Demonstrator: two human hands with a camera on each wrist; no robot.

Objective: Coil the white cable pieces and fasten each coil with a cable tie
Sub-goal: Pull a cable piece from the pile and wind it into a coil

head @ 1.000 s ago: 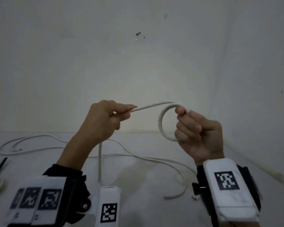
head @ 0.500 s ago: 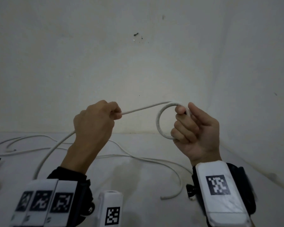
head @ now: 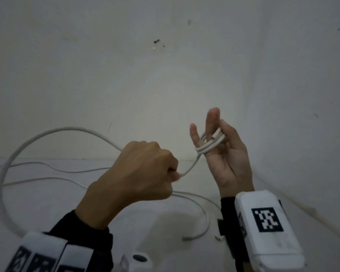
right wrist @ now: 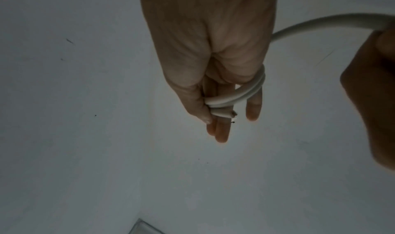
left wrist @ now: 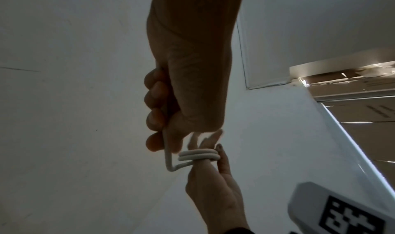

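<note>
My right hand (head: 227, 154) is raised in front of a pale wall (head: 126, 85), palm toward me, with the white cable (head: 208, 145) wound in about three close turns around my upright fingers (head: 212, 118). My thumb presses the cut end of the cable against those fingers, so the small coil sits pinned there, right of centre in the head view. My left hand (head: 143, 171) is just left of and slightly below the right, curled into a fist around the same cable, which runs taut for a short stretch up from the fist to the coil. Behind the fist the cable sweeps out in a large loop to the far left and down toward my left wrist. There are no containers in sight. On the white table (head: 165, 222) below lie other loose cable pieces (head: 202, 213): thin white strands trailing from the far left, and one curving to a free end near my right wrist. A white marker block (head: 263, 228) with a black square pattern is strapped to my right wrist, over a dark sleeve (head: 82, 232) like the one on my left arm.
</note>
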